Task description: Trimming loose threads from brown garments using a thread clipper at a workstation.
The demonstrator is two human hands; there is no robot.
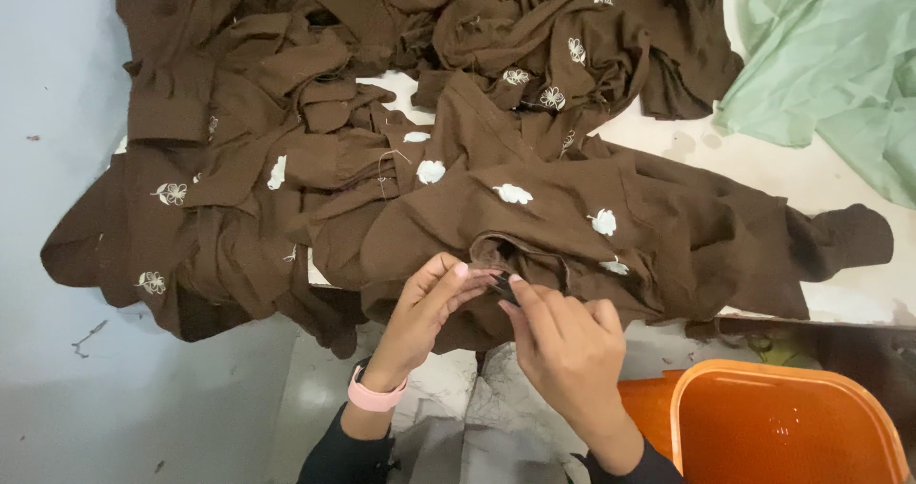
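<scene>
A pile of brown garments (382,131) with white embroidered flowers covers the table. The nearest brown garment (668,226) lies across the table's front edge. My left hand (425,317), with a pink watch at the wrist, pinches the garment's folded edge near its opening. My right hand (568,346) meets it from the right, fingertips closed on a small dark item (504,288) at the same edge; what it is I cannot tell.
A light green cloth (830,64) lies at the table's back right. An orange plastic tub (782,427) stands below the table edge at the lower right. The white tabletop (821,179) shows on the right. Grey floor spreads to the left.
</scene>
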